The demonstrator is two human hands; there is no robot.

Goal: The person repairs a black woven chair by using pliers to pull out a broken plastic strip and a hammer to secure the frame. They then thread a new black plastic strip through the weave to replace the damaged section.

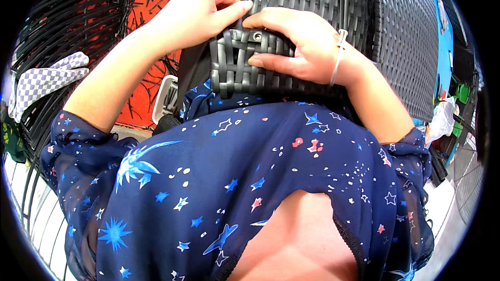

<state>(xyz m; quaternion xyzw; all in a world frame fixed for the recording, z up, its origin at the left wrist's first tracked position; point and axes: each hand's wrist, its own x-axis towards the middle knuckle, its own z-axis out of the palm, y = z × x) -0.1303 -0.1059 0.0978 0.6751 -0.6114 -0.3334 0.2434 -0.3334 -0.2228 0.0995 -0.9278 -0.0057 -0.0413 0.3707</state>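
Black woven plastic wickerwork (pixel 237 67) lies across my lap, its near end folded over into a corner. At the top of that corner my left hand (pixel 211 13) is closed, thumb and forefinger pinching a black plastic strip that is mostly hidden by the fingers. Close beside it, my right hand (pixel 297 44) rests on the weave with thumb and forefinger spread apart. Between them shows a round metal fastener (pixel 257 36) set in the wicker. A pale bangle (pixel 338 57) circles my right wrist.
Black strip offcuts litter a red surface (pixel 140 93) at left, near a white tray (pixel 165 99) holding small dark pieces. Long black strips (pixel 78 10) bundle at far left beside a checkered cloth item (pixel 49 83). A clear plastic bag (pixel 441 117) lies at right.
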